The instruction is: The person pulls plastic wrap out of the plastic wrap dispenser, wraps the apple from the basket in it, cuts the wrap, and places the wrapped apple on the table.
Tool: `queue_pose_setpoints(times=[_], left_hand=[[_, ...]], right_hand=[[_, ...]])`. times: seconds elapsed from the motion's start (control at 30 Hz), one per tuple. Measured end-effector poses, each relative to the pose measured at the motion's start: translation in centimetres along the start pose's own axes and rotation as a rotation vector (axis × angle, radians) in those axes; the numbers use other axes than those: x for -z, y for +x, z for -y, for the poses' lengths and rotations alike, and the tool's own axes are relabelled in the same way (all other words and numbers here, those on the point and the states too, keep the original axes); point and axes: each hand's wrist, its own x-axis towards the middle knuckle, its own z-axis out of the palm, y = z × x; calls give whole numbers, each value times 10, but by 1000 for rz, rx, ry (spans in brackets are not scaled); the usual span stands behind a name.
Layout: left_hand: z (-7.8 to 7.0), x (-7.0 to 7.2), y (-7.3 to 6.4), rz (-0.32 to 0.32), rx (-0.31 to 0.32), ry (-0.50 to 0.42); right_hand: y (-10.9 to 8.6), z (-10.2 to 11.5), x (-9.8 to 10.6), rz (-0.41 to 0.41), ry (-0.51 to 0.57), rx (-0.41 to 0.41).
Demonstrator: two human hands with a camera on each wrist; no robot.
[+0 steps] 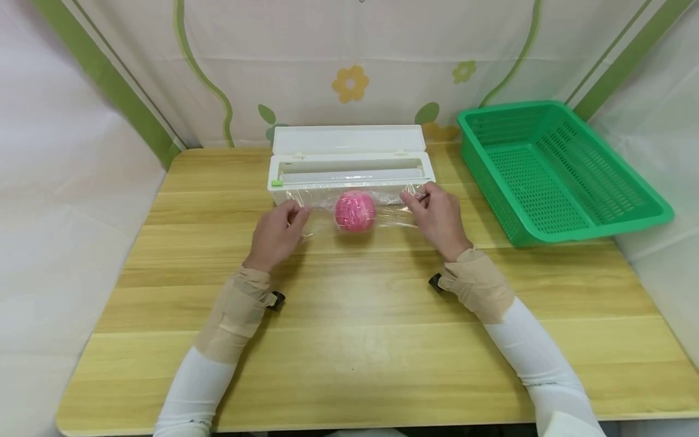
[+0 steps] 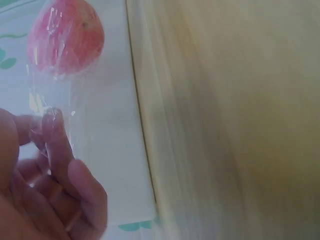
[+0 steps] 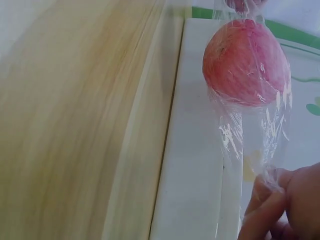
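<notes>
A pinkish-red apple (image 1: 355,211) is wrapped in clear cling film (image 1: 392,216), whose two ends stretch out to either side. My left hand (image 1: 277,235) pinches the left end between thumb and fingers, and my right hand (image 1: 440,222) pinches the right end. In both wrist views the film looks gathered and wrinkled beside the apple. Just behind stands a white cling film dispenser (image 1: 275,167) with its lid (image 1: 349,139) raised, a pale roll (image 1: 349,175) inside and a small green piece (image 1: 276,182) at its left front rim.
A green perforated plastic basket (image 1: 603,232) stands at the right rear of the wooden table (image 1: 349,364). Behind the table hangs a white curtain (image 1: 273,60) printed with flowers and green vines.
</notes>
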Motion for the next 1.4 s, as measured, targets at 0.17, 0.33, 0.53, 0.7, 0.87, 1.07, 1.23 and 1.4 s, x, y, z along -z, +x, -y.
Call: queue_pose_setpoints(times=[0.17, 0.33, 0.53, 0.7, 0.87, 1.07, 1.23, 1.4], left_hand=[[-5, -2, 1, -13, 68, 60], [-10, -1, 0, -39, 88, 115], [-10, -2, 1, -25, 169, 102], [-7, -1, 6, 54, 232, 65], [-8, 1, 14, 86, 243, -7], [-9, 0, 19, 44, 261, -101], [-5, -4, 21, 15, 256, -124], [-2, -13, 23, -38, 193, -144]], right_hand=[[3, 0, -5, -30, -68, -8], [3, 0, -4, 8, -102, -85], [5, -2, -2, 69, -68, -159], [8, -9, -4, 73, 28, -160], [9, -13, -5, 48, 119, -132], [10, -12, -7, 3, 160, -95], [10, -12, -8, 15, 154, -101], [10, -12, -6, 68, 197, -86]])
